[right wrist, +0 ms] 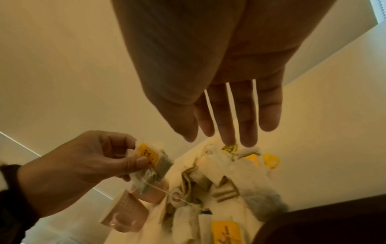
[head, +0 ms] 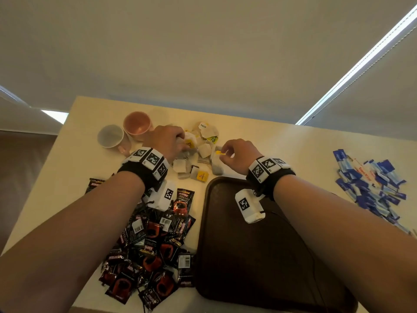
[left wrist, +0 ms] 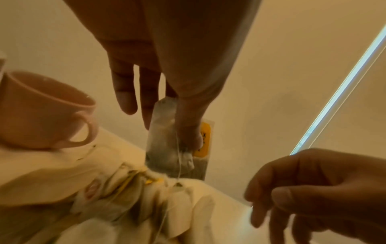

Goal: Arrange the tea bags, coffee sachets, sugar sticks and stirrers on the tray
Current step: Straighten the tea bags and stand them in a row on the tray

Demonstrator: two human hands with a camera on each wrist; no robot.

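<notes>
Tea bags (head: pixel 198 152) lie heaped on the counter (head: pixel 293 150) just beyond the far edge of the tray (head: pixel 259 256), which carries none yet. Left hand (head: pixel 168 140) pinches one bag (left wrist: pixel 165 140) by its body and yellow tag, lifted clear so its string trails free of the heap. Right hand (head: pixel 239 155) hovers at the heap's near side; in the right wrist view its fingers (right wrist: pixel 246 115) hang straight, grip released, holding nothing. Coffee sachets (head: pixel 153 245) lie left of the tray, sugar sticks (head: pixel 370 188) well apart at right. Two cups (head: pixel 124 132) stand behind the heap. Sorting appears barely begun.
</notes>
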